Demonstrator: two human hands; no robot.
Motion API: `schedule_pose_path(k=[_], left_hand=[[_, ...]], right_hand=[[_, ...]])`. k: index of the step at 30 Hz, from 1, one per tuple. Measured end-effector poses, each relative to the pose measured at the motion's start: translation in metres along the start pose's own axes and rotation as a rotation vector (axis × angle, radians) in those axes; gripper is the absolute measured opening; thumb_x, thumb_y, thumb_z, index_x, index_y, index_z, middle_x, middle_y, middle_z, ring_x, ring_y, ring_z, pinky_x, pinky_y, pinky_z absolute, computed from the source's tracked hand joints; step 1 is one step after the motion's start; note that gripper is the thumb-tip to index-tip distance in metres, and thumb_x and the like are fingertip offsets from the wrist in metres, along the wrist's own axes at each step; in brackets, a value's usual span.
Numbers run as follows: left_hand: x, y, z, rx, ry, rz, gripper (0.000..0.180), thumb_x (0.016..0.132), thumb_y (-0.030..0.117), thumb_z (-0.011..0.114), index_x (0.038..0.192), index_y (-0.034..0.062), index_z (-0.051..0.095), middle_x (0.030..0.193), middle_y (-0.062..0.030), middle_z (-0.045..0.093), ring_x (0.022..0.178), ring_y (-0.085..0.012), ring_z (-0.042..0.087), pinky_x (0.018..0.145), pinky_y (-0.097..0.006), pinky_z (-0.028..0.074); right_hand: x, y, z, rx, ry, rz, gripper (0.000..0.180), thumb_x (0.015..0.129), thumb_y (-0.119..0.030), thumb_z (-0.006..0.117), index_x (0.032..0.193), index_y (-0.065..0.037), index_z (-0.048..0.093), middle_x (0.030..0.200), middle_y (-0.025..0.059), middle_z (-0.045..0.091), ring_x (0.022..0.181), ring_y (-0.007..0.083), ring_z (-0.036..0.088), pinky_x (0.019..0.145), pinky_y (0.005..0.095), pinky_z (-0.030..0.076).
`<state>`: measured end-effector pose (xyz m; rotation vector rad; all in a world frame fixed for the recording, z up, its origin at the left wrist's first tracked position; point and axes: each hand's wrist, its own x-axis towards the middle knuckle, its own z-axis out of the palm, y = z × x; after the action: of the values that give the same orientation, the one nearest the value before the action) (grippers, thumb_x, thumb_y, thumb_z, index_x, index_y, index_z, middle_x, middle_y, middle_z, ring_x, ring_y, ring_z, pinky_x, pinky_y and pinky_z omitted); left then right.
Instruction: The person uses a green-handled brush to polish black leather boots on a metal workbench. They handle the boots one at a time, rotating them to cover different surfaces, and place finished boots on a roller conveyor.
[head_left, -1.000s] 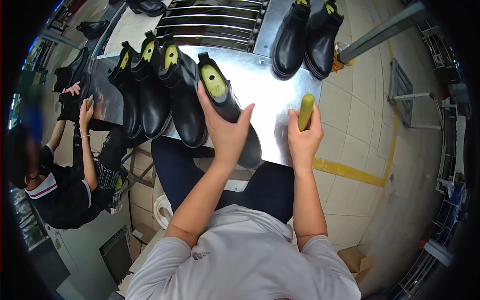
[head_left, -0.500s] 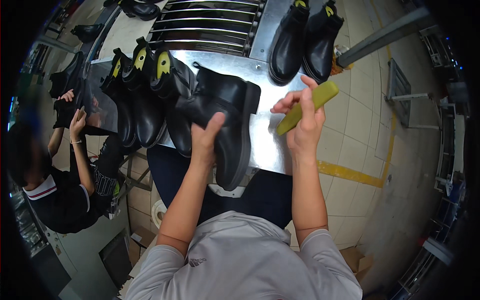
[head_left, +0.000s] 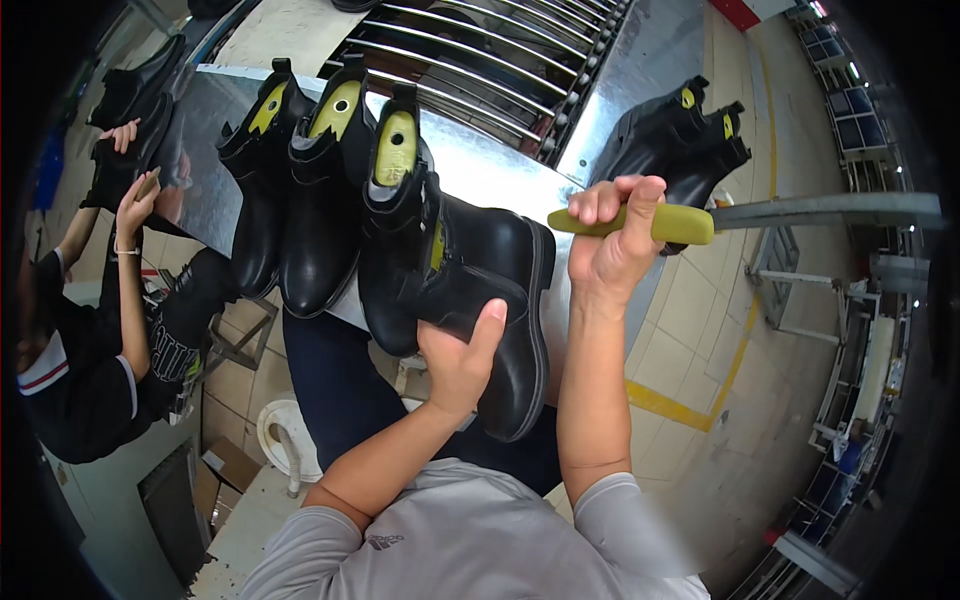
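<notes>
My left hand point(head_left: 455, 365) grips a black leather ankle boot point(head_left: 515, 330), thumb across its side. The boot lies on its side over the table's near edge, toe toward me and sole to the right. In my right hand point(head_left: 612, 262) is a yellow-green oblong block point(head_left: 683, 223), fingers curled over it and thumb along it. The block is held just right of the boot's heel, apart from it. Close by on the left stand three black boots, a left one point(head_left: 255, 220), a middle one point(head_left: 318, 230) and a right one point(head_left: 388, 270), showing yellow insoles.
A shiny metal table point(head_left: 470, 165) carries the boots, with a roller conveyor point(head_left: 470, 75) beyond. Another black boot pair point(head_left: 650, 125) stands at the right, partly behind my right hand. A co-worker point(head_left: 75, 370) on the left handles a dark boot point(head_left: 110, 170).
My view has shifted. The held boot is nearer to me, still in my left hand. My right hand has turned the block from slanted to nearly level and brought it closer to the boot's heel.
</notes>
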<state>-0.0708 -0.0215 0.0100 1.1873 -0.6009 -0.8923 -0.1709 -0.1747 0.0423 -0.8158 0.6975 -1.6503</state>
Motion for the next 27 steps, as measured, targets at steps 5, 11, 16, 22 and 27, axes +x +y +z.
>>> schedule_pose_path(k=[5,11,16,22,27], left_hand=[[0.003,0.005,-0.003,0.043,-0.038,-0.002,0.016,0.09,0.008,0.074,0.101,-0.0013,0.069,0.097,-0.0068,0.07,0.088,-0.0178,0.065,0.083,-0.033,0.052],[0.005,0.008,0.001,0.022,-0.001,-0.025,0.013,0.089,0.007,0.075,0.098,-0.001,0.069,0.093,-0.0062,0.07,0.083,-0.0179,0.065,0.079,-0.033,0.052],[0.005,0.0,-0.003,0.02,-0.025,-0.017,0.012,0.089,0.006,0.074,0.097,-0.0013,0.069,0.091,-0.0062,0.07,0.082,-0.0181,0.065,0.077,-0.032,0.052],[0.005,0.001,-0.003,0.011,-0.028,-0.011,0.009,0.089,0.006,0.074,0.094,-0.0006,0.07,0.088,-0.007,0.071,0.079,-0.0196,0.066,0.074,-0.033,0.052],[0.01,0.007,-0.005,0.064,-0.043,0.025,0.008,0.089,0.007,0.074,0.092,-0.0003,0.07,0.082,-0.0071,0.07,0.074,-0.021,0.066,0.071,-0.034,0.052]], right_hand=[[0.001,0.009,0.012,0.051,-0.023,0.035,0.034,0.102,-0.034,0.068,0.084,-0.008,0.057,0.06,0.0012,0.048,0.052,0.0162,0.049,0.054,0.0337,0.046],[0.003,0.022,0.024,-0.03,0.057,0.083,0.034,0.103,-0.028,0.067,0.079,-0.008,0.055,0.06,0.0029,0.048,0.051,0.0154,0.048,0.052,0.0336,0.045],[-0.003,0.028,0.027,-0.075,0.049,0.003,0.035,0.102,-0.026,0.067,0.075,-0.007,0.055,0.059,0.0042,0.048,0.05,0.0167,0.049,0.051,0.0335,0.044],[-0.002,0.026,0.027,-0.09,0.084,-0.004,0.036,0.102,-0.026,0.066,0.073,-0.008,0.054,0.057,0.0036,0.047,0.048,0.0174,0.048,0.05,0.0333,0.043],[-0.008,0.026,0.007,-0.049,-0.099,0.005,0.034,0.105,-0.027,0.055,0.079,-0.005,0.058,0.057,0.0037,0.046,0.052,0.0177,0.046,0.057,0.0367,0.043]])
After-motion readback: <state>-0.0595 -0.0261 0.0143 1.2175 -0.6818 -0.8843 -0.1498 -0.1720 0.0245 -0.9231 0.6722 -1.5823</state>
